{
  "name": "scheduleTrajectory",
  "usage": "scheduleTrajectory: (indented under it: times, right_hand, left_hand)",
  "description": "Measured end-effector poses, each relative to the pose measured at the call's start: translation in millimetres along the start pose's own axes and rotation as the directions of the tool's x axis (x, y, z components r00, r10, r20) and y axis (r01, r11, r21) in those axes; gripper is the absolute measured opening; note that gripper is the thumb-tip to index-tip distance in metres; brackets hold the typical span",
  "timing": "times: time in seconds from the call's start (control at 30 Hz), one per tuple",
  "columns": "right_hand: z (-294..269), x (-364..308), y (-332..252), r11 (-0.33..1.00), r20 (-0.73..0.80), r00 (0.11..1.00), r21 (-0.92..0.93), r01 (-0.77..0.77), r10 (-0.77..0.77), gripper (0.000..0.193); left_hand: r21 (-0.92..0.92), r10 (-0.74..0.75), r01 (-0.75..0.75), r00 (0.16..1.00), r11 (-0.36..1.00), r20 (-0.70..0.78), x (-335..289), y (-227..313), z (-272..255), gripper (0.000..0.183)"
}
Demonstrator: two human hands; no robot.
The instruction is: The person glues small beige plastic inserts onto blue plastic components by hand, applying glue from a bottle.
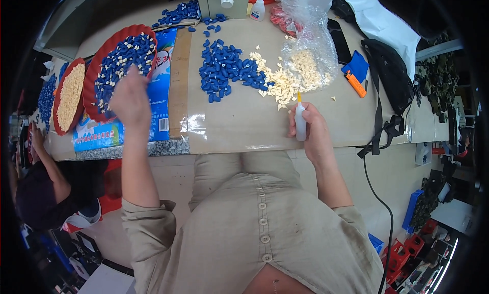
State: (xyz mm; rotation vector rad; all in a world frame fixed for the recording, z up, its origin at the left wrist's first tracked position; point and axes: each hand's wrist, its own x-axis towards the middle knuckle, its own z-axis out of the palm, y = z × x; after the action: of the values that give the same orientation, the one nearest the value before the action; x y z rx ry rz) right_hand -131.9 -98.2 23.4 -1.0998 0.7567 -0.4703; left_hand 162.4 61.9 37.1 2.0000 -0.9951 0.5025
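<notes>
My right hand is wrapped round a small white squeeze bottle with a yellow nozzle tip, held upright near the table's front edge. Just beyond its tip lies a loose pile of small cream-coloured pieces. Left of that pile many small blue plastic pieces are spread out. Over the near right side of a red scalloped basin hovers my left hand, smeared by motion, its fingers not clear. Blue pieces with cream bits fill that basin.
At the far left stands another red basin with cream pieces. A clear plastic bag, an orange cutter, a dark phone and a black bag lie to the right. Another person sits at the left.
</notes>
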Motion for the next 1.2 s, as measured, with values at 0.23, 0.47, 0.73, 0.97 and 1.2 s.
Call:
scheduleTrajectory:
  times: [0.23,0.47,0.73,0.97,1.2]
  right_hand:
    - [0,-1,2,0.999,-0.011,1.000,-0.031,0.022,-0.022,0.020]
    - [-5,-8,4,0.998,-0.023,0.999,-0.043,0.038,-0.039,0.020]
    - [-14,-4,-2,0.969,0.096,0.994,0.246,0.034,-0.059,0.028]
    - [-15,-3,-13,0.975,-0.114,0.975,0.095,0.199,-0.188,0.035]
    - [-20,7,8,0.910,-0.143,0.940,0.243,0.336,-0.309,0.023]
  left_hand:
    - [-0.242,-0.043,0.104,0.969,0.965,0.242,-47,65,37,0.018]
    - [-0.037,0.152,-0.148,0.938,0.988,0.312,-66,81,48,0.019]
    - [-0.455,-0.225,0.835,0.529,0.309,0.818,-65,110,38,0.010]
    - [-0.296,-0.058,0.944,0.290,-0.143,0.955,-78,128,56,0.024]
    - [-0.530,-0.115,0.814,0.566,0.238,0.817,-90,130,75,0.022]
